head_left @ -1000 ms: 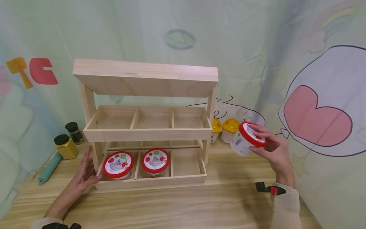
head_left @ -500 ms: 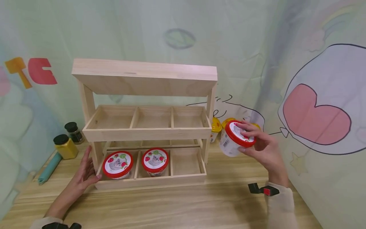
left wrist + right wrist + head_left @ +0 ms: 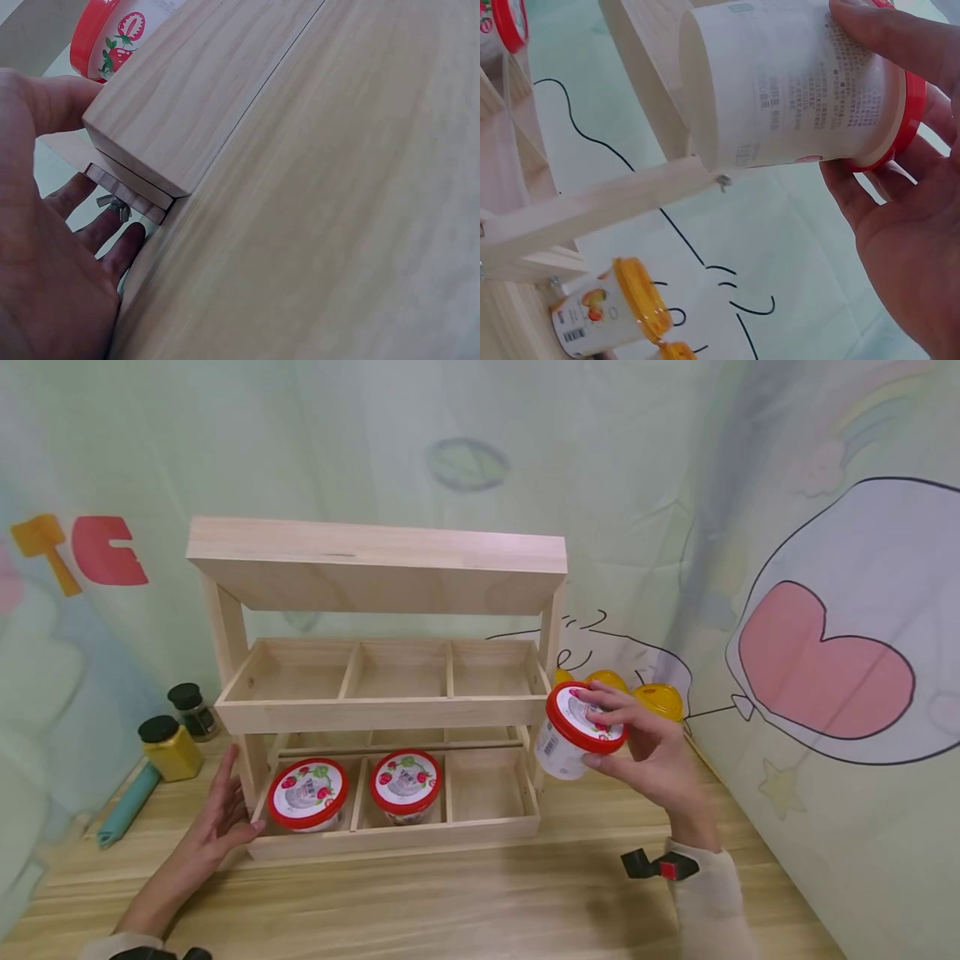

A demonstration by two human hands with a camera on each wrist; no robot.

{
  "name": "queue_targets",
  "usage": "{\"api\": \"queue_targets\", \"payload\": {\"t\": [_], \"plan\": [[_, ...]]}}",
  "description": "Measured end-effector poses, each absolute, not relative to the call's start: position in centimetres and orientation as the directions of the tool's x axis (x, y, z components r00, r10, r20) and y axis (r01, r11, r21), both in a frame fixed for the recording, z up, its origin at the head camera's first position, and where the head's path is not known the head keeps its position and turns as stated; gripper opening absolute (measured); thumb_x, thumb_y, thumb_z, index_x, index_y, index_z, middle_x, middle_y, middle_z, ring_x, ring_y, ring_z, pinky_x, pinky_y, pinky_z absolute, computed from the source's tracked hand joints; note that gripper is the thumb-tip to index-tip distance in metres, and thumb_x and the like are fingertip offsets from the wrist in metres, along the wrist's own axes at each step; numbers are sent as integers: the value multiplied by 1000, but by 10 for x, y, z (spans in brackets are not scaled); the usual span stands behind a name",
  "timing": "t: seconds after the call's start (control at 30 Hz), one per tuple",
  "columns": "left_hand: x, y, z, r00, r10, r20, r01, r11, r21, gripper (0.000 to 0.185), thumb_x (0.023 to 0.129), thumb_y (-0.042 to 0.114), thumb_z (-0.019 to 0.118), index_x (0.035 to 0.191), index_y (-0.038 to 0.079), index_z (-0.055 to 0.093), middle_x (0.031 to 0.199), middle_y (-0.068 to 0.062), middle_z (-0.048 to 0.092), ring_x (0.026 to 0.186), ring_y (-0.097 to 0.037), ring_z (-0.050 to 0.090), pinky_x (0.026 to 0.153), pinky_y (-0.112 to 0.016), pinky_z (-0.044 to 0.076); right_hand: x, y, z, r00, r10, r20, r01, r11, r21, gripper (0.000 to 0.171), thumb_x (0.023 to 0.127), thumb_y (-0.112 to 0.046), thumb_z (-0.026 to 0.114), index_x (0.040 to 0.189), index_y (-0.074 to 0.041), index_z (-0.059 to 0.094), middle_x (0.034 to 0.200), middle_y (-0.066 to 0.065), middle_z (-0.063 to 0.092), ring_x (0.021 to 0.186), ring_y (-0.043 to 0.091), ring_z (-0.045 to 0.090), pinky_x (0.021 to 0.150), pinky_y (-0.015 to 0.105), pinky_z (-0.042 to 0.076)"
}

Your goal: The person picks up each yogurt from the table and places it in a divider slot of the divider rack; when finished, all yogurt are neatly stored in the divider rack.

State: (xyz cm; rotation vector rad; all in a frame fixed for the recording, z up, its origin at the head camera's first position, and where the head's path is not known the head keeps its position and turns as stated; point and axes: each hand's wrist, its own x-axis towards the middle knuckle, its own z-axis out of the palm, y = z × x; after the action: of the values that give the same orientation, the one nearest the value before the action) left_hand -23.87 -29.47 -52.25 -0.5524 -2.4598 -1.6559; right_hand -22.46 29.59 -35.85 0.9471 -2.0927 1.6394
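A two-tier wooden rack (image 3: 390,714) stands on the table, each tier split into three compartments. Red-lidded plastic tubs with strawberry pictures sit in the lower tier: one tub (image 3: 308,793) in the left compartment, another tub (image 3: 406,783) in the middle. My right hand (image 3: 651,760) grips a third red-lidded tub (image 3: 570,735) by its lid, tilted, in the air by the rack's right end; the right wrist view shows the held tub (image 3: 787,90) close up. My left hand (image 3: 217,818) rests at the rack's lower left end, thumb at the tray corner (image 3: 139,142), fingers extended along the side.
Yellow-lidded tubs (image 3: 660,700) stand behind the right hand, partly hidden. To the left are a yellow jar with a black lid (image 3: 171,750), a dark-capped bottle (image 3: 193,710) and a teal roll (image 3: 129,806). A printed curtain (image 3: 465,410) hangs behind the table.
My right hand has carried the red-lidded tub leftward, from beside the yellow-lidded tubs to the rack's right end. My left hand has stayed in place.
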Motion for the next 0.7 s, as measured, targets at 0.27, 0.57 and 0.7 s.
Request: {"api": "queue_targets", "payload": {"t": [0.27, 0.57, 0.7], "plan": [[-239, -294, -523, -930, 222, 293, 355, 333, 874, 113, 100, -5, 63, 172, 37, -15, 179, -20, 7, 129, 25, 30, 103, 0, 32, -227, 277, -365, -723, -386, 573, -667, 175, -724, 46, 83, 14, 82, 125, 0, 72, 154, 16, 62, 157, 24, 43, 107, 29, 58], [-239, -295, -522, -938, 217, 271, 333, 339, 880, 114, 101, -3, 63, 171, 39, -16, 176, -32, 4, 130, 24, 30, 102, 1, 31, -227, 257, -372, -722, -472, 505, -648, 208, -732, 43, 83, 8, 85, 122, -7, 77, 151, 18, 64, 156, 19, 45, 106, 30, 58], [-239, -295, -522, -941, 217, 261, 324, 343, 882, 113, 102, -1, 63, 171, 40, -16, 177, -30, 3, 131, 23, 29, 101, 1, 31, -229, 252, -376, -709, -499, 498, -660, 223, -717, 40, 83, 5, 86, 119, -10, 79, 150, 17, 65, 156, 20, 45, 104, 30, 59]]}}
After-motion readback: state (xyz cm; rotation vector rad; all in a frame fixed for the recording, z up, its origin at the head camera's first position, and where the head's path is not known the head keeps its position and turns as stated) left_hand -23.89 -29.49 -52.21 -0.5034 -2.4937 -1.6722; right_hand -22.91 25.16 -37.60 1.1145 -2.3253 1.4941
